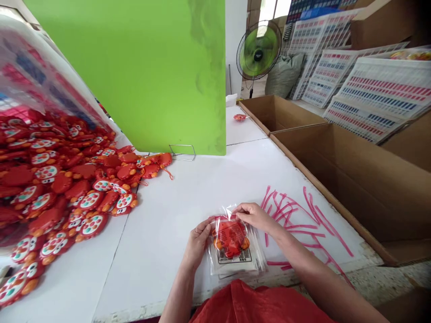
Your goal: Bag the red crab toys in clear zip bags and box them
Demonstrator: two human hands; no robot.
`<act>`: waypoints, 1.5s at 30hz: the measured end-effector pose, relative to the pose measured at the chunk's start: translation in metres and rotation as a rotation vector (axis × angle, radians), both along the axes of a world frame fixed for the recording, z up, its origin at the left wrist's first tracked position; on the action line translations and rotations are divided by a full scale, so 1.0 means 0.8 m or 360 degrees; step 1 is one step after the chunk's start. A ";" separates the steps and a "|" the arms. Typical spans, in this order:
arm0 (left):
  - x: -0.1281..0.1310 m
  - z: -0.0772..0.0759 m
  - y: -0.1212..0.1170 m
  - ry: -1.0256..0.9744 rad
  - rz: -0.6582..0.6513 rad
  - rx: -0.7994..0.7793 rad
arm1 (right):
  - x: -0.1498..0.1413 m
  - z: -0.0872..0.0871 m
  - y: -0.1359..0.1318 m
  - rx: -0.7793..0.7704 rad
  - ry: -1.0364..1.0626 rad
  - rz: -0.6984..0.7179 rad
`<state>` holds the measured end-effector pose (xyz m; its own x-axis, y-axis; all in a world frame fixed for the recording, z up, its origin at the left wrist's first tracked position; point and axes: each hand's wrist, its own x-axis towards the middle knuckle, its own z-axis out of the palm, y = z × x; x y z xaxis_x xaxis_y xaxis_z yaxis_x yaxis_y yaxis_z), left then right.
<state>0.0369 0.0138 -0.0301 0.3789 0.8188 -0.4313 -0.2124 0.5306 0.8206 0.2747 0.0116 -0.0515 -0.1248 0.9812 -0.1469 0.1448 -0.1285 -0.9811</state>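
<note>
A red and orange toy (231, 237) sits inside a clear plastic bag (225, 214) on top of a small stack of clear bags (235, 262) near the table's front edge. My left hand (198, 243) pinches the bag's left side by the toy. My right hand (255, 216) pinches the bag's top right edge, fingers closed on the film.
A big pile of red and orange toys (50, 188) covers the table's left side. A green board (151, 72) stands upright behind. Open cardboard boxes (353, 179) line the right edge. Pink strips (296, 215) lie right of my hands. A fan (258, 50) stands far back.
</note>
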 end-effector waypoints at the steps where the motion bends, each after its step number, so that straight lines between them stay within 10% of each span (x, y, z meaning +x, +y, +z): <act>1: -0.001 -0.001 0.001 -0.0026 0.0008 -0.0017 | 0.003 0.000 -0.001 -0.0042 0.0069 -0.0018; 18: 0.005 0.010 -0.002 -0.0041 0.0170 0.0040 | 0.016 0.008 -0.004 -0.0144 0.0394 -0.0095; 27: 0.013 0.005 -0.007 0.0189 0.0179 0.0174 | 0.012 0.013 -0.005 0.0046 -0.0058 0.0117; 32: 0.015 0.009 -0.018 0.0756 -0.0187 0.0501 | 0.087 0.023 -0.013 0.0166 -0.0064 -0.0445; 38: 0.026 0.030 -0.044 0.1293 -0.1131 0.1311 | 0.188 0.042 -0.028 0.0775 0.0530 -0.1896; 45: 0.040 0.024 -0.057 0.1664 -0.1656 0.1571 | 0.192 0.046 -0.051 0.0786 0.0644 -0.2014</act>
<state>0.0692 -0.0318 -0.0111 0.7773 0.5213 -0.3522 0.6291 -0.6358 0.4473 0.4280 -0.0294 -0.0148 0.9138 0.3996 0.0723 -0.1056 0.4057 -0.9079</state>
